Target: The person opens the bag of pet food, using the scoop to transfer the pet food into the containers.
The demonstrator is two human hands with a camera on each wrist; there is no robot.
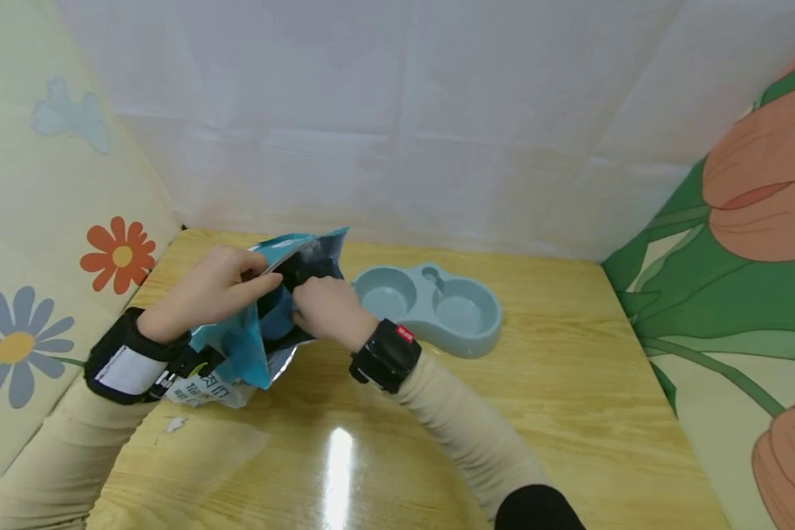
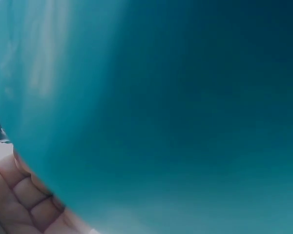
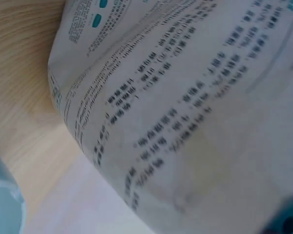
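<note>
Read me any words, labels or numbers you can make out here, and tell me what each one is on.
Blue bag, white lower part: large dark characters, partly hidden by the left hand's wrist strap; not legible.
Bag's white back panel: many lines of small print, too blurred to read.
Red tag on the right wristband: white marks, too small to read.
Double pet bowl: no text visible.

Both arms in long beige sleeves reach forward, and the left hand (image 1: pixel 215 291) and right hand (image 1: pixel 327 309) meet close together, fingers curled.
</note>
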